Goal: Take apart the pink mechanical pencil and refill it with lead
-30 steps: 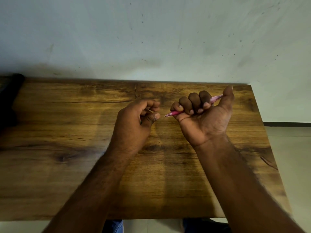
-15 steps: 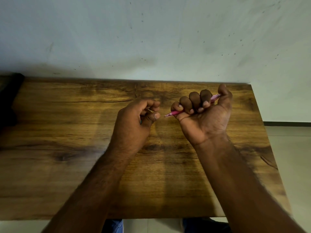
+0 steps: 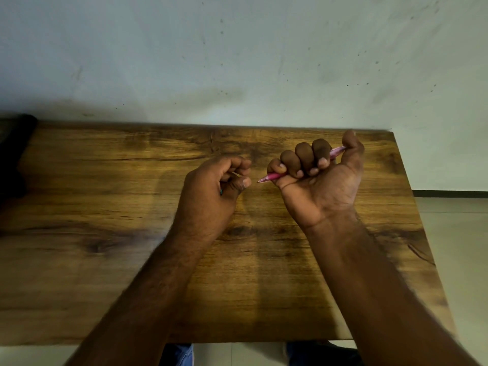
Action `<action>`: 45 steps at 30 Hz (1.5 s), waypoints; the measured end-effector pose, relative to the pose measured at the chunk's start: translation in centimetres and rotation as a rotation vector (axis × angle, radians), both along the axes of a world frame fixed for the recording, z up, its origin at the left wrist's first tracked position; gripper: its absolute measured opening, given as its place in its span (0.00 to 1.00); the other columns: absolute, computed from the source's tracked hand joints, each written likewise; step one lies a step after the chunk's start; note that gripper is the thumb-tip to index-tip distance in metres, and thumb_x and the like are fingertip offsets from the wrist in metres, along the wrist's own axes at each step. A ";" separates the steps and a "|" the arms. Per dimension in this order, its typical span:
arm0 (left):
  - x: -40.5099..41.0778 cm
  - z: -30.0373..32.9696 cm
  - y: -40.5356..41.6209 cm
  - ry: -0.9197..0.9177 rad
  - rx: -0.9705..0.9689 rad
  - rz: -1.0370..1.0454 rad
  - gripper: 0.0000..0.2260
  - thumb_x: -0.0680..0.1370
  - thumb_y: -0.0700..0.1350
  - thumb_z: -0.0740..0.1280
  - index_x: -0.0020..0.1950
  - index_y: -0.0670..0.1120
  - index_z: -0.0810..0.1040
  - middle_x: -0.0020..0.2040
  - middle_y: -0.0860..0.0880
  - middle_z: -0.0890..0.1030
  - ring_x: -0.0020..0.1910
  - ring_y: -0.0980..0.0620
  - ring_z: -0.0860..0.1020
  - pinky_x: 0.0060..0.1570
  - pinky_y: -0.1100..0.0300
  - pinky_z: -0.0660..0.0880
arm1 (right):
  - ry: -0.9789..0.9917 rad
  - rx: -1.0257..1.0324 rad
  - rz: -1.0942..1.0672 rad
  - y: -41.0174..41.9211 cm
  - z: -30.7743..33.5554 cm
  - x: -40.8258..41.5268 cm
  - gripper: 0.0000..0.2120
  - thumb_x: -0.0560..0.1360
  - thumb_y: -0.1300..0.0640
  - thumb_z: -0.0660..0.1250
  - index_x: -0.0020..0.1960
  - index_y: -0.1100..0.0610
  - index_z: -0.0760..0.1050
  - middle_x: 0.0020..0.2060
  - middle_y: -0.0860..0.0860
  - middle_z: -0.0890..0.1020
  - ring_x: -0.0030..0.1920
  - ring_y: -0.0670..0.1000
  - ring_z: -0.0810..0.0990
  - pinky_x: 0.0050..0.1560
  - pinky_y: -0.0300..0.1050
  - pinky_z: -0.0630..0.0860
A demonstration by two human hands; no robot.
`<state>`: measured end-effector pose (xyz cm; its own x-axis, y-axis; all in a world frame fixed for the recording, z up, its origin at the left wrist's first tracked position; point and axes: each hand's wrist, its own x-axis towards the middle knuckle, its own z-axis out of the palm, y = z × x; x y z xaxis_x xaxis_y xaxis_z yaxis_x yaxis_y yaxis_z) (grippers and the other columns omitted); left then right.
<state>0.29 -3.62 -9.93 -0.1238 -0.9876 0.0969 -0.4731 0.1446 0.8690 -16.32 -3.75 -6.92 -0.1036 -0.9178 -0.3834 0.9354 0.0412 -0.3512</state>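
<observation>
My right hand (image 3: 322, 186) is fisted palm-up around the pink mechanical pencil (image 3: 273, 177). The pencil's metal tip pokes out to the left of the fist, and its rear end shows at the upper right under my thumb. My left hand (image 3: 211, 191) is curled shut just left of the tip, a small gap away. A tiny green bit (image 3: 221, 192) peeks out between its thumb and palm, and what it belongs to is hidden. Both hands hover over the wooden table (image 3: 105, 260).
A dark object (image 3: 15, 154) lies at the table's far left edge. A pale wall rises right behind the table. The table's right edge drops to a tiled floor (image 3: 454, 233). My knees in blue jeans (image 3: 177, 355) show below the front edge.
My right thumb has bent from upright down onto the pencil's rear end. Both hands otherwise stay in place.
</observation>
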 end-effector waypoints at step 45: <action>0.1 0.3 0.0 -0.001 0.005 0.002 0.14 0.76 0.38 0.74 0.60 0.48 0.82 0.53 0.56 0.84 0.51 0.63 0.82 0.50 0.70 0.77 | -0.037 -0.002 -0.029 0.1 -0.3 -0.1 0.31 0.80 0.36 0.56 0.27 0.55 0.63 0.23 0.49 0.59 0.29 0.50 0.57 0.36 0.46 0.65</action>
<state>0.37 -3.61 -9.61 -0.1217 -0.9883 0.0915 -0.4746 0.1389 0.8692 -16.40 -3.70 -7.21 -0.1160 -0.9153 -0.3856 0.9486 0.0129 -0.3161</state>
